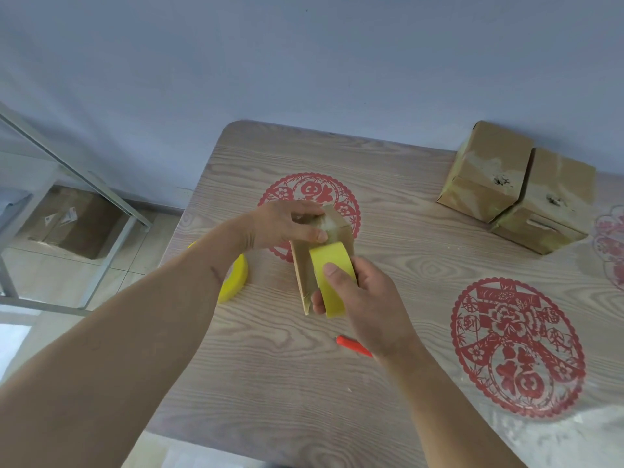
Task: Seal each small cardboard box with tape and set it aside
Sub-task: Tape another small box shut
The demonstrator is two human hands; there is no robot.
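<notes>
Both forearms come in from the bottom of the frame and meet at centre over a wood-grain table (388,184). Right hand (364,295) is curled round a yellow tape roll (332,282), thumb flat on the outer face, fingertips showing under the roll's lower left edge. Roll sits against the near side of a small cardboard box (305,275) at frame centre; box is tilted, whether it rests on the table or is lifted I cannot tell. Left hand (287,224) grips the box from above, fingers wrapped over its top edge, thumb pointing right along the top face, which looks glossy with clear tape.

Second yellow tape roll (234,280) lies on the table at centre left, partly hidden behind the left forearm. Red pen-like stick (353,346) lies on the table just below the right hand, its right end hidden by the wrist.

Two more cardboard boxes, upper right of the frame, touching each other: rear box (486,170) and front box (550,204), both with shiny taped faces and a small torn spot on top.

Red paper-cut decals on the tabletop: one (310,194) behind the hands, one (516,346) lower right, a faint one at the right edge.

Upper left of frame: metal frame (84,184) and a large carton (72,221) on the floor
</notes>
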